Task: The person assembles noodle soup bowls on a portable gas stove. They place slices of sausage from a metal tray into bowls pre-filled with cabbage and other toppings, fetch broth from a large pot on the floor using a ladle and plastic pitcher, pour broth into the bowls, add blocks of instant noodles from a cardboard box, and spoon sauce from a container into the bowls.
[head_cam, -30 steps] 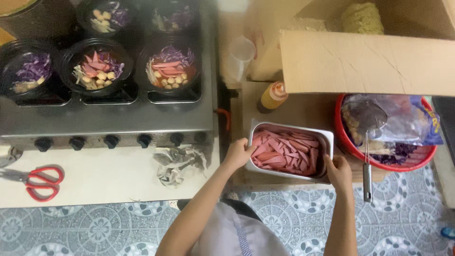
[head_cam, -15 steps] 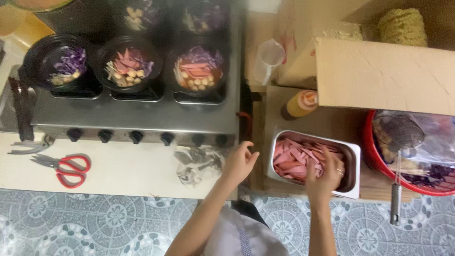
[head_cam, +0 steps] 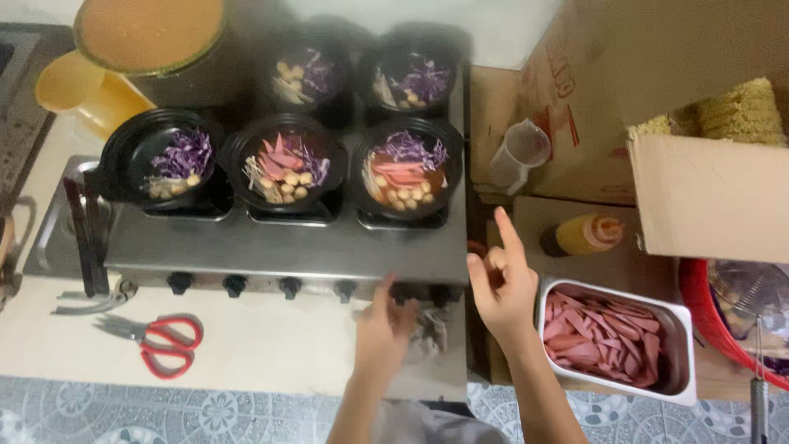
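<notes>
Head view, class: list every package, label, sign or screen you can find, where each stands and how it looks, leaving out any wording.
Open cardboard box: right of the stove, brown, rectangular, holding pale yellow noodle blocks.
Cardboard panel: behind the measuring cup, brown with red print.
Sauce bottle: lying beside the box, orange-yellow, no label visible.
Screens, signs: none.

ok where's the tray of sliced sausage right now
In the head view the metal tray of sliced sausage sits at lower right, just right of the right hand, below the sauce bottle and left of the red basin.
</notes>
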